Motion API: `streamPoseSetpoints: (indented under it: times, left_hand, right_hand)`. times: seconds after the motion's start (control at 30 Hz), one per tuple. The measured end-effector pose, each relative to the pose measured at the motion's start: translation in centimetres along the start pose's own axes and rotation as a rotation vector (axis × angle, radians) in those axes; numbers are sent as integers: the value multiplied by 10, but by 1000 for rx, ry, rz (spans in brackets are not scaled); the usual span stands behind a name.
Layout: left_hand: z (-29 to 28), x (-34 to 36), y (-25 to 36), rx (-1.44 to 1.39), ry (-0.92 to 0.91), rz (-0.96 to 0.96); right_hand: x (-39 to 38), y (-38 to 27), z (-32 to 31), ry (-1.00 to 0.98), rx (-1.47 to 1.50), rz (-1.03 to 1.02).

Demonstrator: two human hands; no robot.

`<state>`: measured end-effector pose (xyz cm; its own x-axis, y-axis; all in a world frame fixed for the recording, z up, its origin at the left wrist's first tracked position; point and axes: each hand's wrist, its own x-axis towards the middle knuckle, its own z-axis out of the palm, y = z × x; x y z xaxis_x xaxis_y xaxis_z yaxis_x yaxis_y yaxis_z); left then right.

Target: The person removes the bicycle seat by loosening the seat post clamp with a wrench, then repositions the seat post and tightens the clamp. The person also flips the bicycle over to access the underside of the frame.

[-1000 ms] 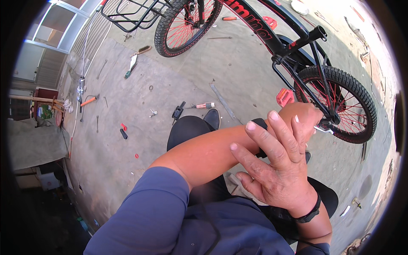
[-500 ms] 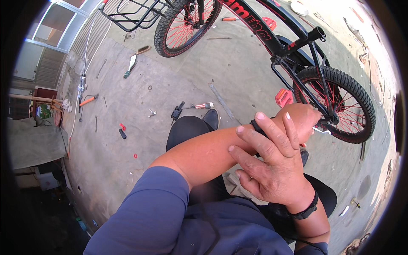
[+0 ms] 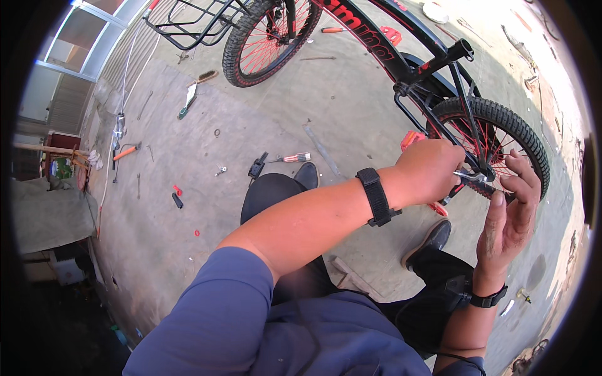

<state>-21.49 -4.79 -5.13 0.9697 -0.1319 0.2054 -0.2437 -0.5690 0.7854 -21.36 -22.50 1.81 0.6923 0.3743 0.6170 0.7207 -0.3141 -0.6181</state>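
My left hand (image 3: 428, 170) is closed on a silver wrench (image 3: 469, 177) at the lower rear of a black bicycle (image 3: 431, 75), close to the rear axle. A red pedal (image 3: 412, 137) shows just behind that hand. My right hand (image 3: 509, 216) is raised at the right, fingers apart and curved, beside the far end of the wrench and in front of the rear wheel (image 3: 529, 135). Its palm shows nothing held. Part of the chain area is hidden behind my hands.
Loose tools lie on the concrete floor (image 3: 157, 238): an orange-handled hammer (image 3: 128, 151), a brush (image 3: 207, 76), a striped-handled screwdriver (image 3: 295, 156) and several small parts. A black rack (image 3: 194, 25) juts from the front wheel. A metal-framed structure (image 3: 88, 44) stands left.
My right hand has moved off my left forearm, rightward and up toward the rear wheel. My left hand has shifted slightly left, and more of the wrench now shows.
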Motion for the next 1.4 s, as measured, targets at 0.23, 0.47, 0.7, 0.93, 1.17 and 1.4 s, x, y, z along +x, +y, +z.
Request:
streamPoseSetpoints:
  times: [0.23, 0.47, 0.7, 0.93, 1.17, 1.4]
  left_hand:
    - [-40, 11, 8, -367, -65, -198]
    - [-44, 12, 11, -706, -54, -252]
    - [-37, 8, 18, -752, -87, -247]
    - [-28, 6, 9, -349, -21, 32]
    - [-25, 6, 8, -364, 28, 70]
    - [-23, 6, 12, -551, -45, -77]
  right_hand:
    - [-9, 59, -17, 49, 394, 597]
    - [-16, 60, 7, -220, 521, 626]
    - [-16, 51, 15, -160, 757, 876]
    - [-14, 48, 18, -99, 822, 1084]
    - [-19, 49, 21, -66, 920, 1089]
    - [-22, 50, 22, -38, 950, 1050]
